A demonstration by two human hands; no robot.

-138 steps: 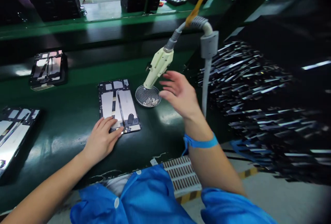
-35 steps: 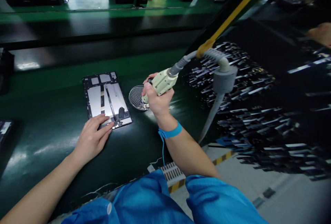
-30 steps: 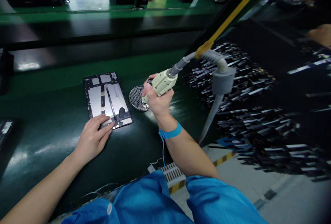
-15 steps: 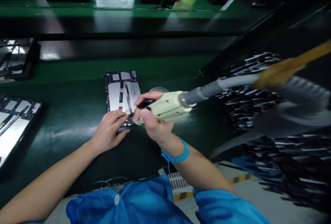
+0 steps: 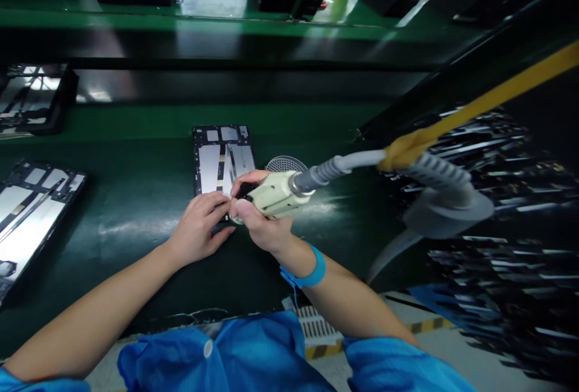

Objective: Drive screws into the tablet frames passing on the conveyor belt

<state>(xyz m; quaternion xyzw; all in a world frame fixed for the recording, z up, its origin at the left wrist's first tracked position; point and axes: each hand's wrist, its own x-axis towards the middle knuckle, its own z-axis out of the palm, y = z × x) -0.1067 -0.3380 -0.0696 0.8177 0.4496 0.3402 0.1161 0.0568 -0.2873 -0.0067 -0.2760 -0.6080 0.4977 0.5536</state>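
Here's the tablet-like device (image 5: 209, 169), lying flat on the dark green bench (image 5: 136, 199): black frame, two long silver panels, a dark strip with pale bands between them, small pale rectangles across the top. Left hand (image 5: 196, 226) at its lower end, fingers together, thumb apart; can't tell whether the fingertips pinch anything. Right hand (image 5: 266, 229) wraps its fingers round a cream power tool (image 5: 280, 193), nose at that same end.

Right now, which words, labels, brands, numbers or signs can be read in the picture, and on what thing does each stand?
No text can be read.
Small pale label on the far right corner of the middle tablet: too small.
Pale patch on the left tablet: too blurred to tell.
Tool: no readable mark.
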